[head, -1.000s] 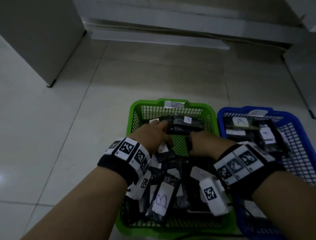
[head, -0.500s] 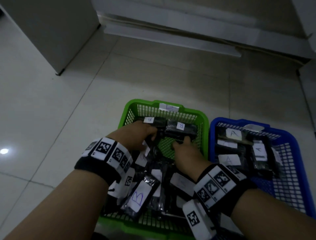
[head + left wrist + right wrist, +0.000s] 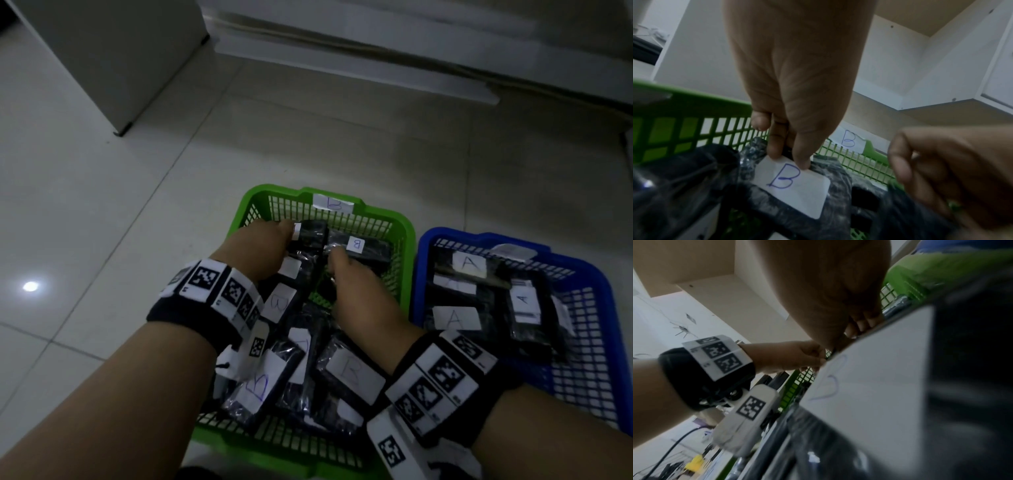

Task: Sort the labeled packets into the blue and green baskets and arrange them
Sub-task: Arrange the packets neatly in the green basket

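The green basket [image 3: 404, 236] carries a "B" tag [image 3: 334, 204] on its far rim and holds several black packets with white "B" labels. At its far end my left hand [image 3: 289, 229] pinches the top edge of one black B packet [image 3: 791, 180], thumb and fingers [image 3: 774, 151] on its label. Next to it lies a second B packet [image 3: 363, 248]; my right hand [image 3: 337, 255] grips its near edge with curled fingers [image 3: 861, 324]. The blue basket [image 3: 596, 284] on the right holds several black packets labelled "A" [image 3: 455, 317].
Both baskets stand side by side on a pale tiled floor [image 3: 102, 222]. A grey cabinet [image 3: 102, 58] stands at the back left, and a low white ledge [image 3: 359, 65] runs along the back. More B packets [image 3: 352, 373] are piled under my wrists.
Both hands have moved toward the far end of the green basket. The left hand's packet now sits close beside the second B packet near the far wall.
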Demonstrator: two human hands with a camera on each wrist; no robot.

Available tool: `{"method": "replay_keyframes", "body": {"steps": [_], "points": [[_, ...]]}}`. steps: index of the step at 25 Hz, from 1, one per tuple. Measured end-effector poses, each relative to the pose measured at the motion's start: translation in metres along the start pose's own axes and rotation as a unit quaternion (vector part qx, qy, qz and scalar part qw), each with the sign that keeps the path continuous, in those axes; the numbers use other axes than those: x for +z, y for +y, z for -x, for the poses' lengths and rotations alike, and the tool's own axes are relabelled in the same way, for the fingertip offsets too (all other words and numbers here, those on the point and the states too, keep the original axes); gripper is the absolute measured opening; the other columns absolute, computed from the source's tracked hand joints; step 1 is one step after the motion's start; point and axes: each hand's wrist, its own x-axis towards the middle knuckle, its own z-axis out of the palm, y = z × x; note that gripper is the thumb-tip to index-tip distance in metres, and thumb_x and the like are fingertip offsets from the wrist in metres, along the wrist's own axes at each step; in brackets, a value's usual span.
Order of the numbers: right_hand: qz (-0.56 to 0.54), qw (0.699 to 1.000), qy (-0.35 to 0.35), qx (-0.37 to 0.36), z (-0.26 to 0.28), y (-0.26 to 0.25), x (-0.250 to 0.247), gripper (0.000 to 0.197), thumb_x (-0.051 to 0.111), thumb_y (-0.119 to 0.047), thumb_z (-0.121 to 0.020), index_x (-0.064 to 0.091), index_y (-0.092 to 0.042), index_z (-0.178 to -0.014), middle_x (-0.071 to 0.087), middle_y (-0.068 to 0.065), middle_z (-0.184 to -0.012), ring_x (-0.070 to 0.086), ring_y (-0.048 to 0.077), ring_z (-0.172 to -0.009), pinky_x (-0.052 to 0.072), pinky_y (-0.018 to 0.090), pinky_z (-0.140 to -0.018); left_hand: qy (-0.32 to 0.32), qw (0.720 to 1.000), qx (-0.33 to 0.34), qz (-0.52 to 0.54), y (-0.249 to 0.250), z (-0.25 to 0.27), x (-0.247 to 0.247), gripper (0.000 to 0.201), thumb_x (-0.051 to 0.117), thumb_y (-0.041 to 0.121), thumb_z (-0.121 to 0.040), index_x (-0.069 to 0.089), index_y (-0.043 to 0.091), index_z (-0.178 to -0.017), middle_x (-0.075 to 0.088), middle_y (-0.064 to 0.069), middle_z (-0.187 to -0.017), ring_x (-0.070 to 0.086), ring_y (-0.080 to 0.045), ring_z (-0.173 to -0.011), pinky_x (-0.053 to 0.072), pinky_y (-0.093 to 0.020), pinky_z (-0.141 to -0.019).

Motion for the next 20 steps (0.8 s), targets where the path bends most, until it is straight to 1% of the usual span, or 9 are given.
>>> {"method": "replay_keyframes", "body": {"steps": [2, 4, 6, 10, 12, 14, 16, 18, 20], "points": [[0.053, 0.997, 0.054, -0.003, -0.006, -0.002, -0.005, 0.046, 0.044, 0.012, -0.079, 0.042, -0.010, -0.119, 0.059, 0.014, -0.098, 0.054, 0.030, -0.095, 0.037, 0.033, -0.064, 0.026, 1.000, 0.011, 0.013, -0.001, 0.000, 0.001, 0.019, 0.050, 0.011, -0.091, 0.051, 0.003, -0.108, 0.051, -0.018, -0.111, 0.057, -0.036, -0.090, 0.047, -0.040, -0.075], [0.095, 0.994, 0.051, -0.010, -0.013, 0.000, -0.007, 0.041, 0.044, 0.010, -0.080, 0.047, -0.009, -0.117, 0.057, 0.014, -0.106, 0.050, 0.030, -0.105, 0.037, 0.034, -0.068, 0.036, 0.998, 0.027, 0.032, -0.005, 0.002, 0.002, 0.019, 0.056, 0.013, -0.088, 0.057, 0.006, -0.105, 0.043, -0.014, -0.117, 0.057, -0.034, -0.091, 0.049, -0.043, -0.079], [0.096, 0.995, 0.007, -0.015, -0.016, 0.006, -0.002, 0.036, 0.045, 0.007, -0.083, 0.049, -0.009, -0.115, 0.052, 0.013, -0.113, 0.051, 0.029, -0.105, 0.041, 0.033, -0.070, 0.016, 0.999, 0.039, 0.032, -0.008, 0.005, 0.003, 0.023, 0.059, 0.015, -0.085, 0.059, 0.011, -0.108, 0.044, -0.009, -0.120, 0.055, -0.030, -0.102, 0.048, -0.044, -0.086], [0.075, 0.991, -0.104, -0.048, -0.019, 0.017, 0.013, 0.023, 0.053, 0.002, -0.085, 0.061, -0.009, -0.104, 0.051, 0.012, -0.110, 0.055, 0.029, -0.099, 0.047, 0.031, -0.080, -0.035, 0.998, 0.028, 0.042, -0.014, 0.013, -0.002, 0.031, 0.055, 0.021, -0.090, 0.057, 0.021, -0.121, 0.042, -0.002, -0.135, 0.050, -0.024, -0.120, 0.044, -0.042, -0.098], [0.070, 0.991, -0.107, -0.034, -0.023, 0.025, 0.015, 0.028, 0.054, 0.001, -0.087, 0.065, -0.009, -0.111, 0.051, 0.012, -0.111, 0.055, 0.028, -0.102, 0.044, 0.029, -0.084, -0.067, 0.997, 0.031, 0.023, -0.013, 0.017, -0.004, 0.040, 0.053, 0.024, -0.092, 0.051, 0.025, -0.132, 0.036, 0.000, -0.143, 0.045, -0.022, -0.127, 0.040, -0.039, -0.104], [0.049, 0.996, -0.072, -0.026, -0.025, 0.031, 0.012, 0.034, 0.053, 0.001, -0.088, 0.065, -0.013, -0.116, 0.050, 0.011, -0.112, 0.053, 0.027, -0.105, 0.044, 0.028, -0.087, -0.096, 0.995, 0.036, 0.000, -0.012, 0.021, -0.004, 0.047, 0.052, 0.030, -0.093, 0.044, 0.029, -0.140, 0.029, 0.000, -0.148, 0.039, -0.023, -0.133, 0.035, -0.040, -0.109], [0.041, 0.996, -0.077, -0.021, -0.023, 0.034, 0.007, 0.038, 0.052, 0.004, -0.088, 0.066, -0.019, -0.115, 0.051, 0.009, -0.113, 0.054, 0.025, -0.104, 0.043, 0.026, -0.082, -0.099, 0.994, 0.047, -0.011, -0.012, 0.024, -0.003, 0.048, 0.051, 0.031, -0.093, 0.042, 0.036, -0.140, 0.028, 0.001, -0.147, 0.037, -0.023, -0.134, 0.035, -0.041, -0.111], [0.059, 0.988, -0.144, -0.014, -0.017, 0.032, 0.001, 0.041, 0.049, 0.005, -0.088, 0.070, -0.022, -0.110, 0.058, 0.006, -0.116, 0.059, 0.023, -0.102, 0.041, 0.022, -0.077, -0.084, 0.993, 0.077, 0.005, -0.011, 0.026, 0.000, 0.045, 0.052, 0.029, -0.092, 0.047, 0.042, -0.134, 0.031, 0.003, -0.143, 0.035, -0.022, -0.133, 0.035, -0.043, -0.109], [0.087, 0.975, -0.204, -0.007, -0.011, 0.026, 0.000, 0.045, 0.046, 0.006, -0.088, 0.069, -0.022, -0.115, 0.063, 0.005, -0.121, 0.061, 0.023, -0.104, 0.047, 0.023, -0.082, -0.091, 0.990, 0.104, 0.015, -0.009, 0.027, 0.004, 0.041, 0.051, 0.028, -0.092, 0.051, 0.045, -0.129, 0.032, 0.006, -0.143, 0.031, -0.022, -0.134, 0.034, -0.044, -0.110]]}}
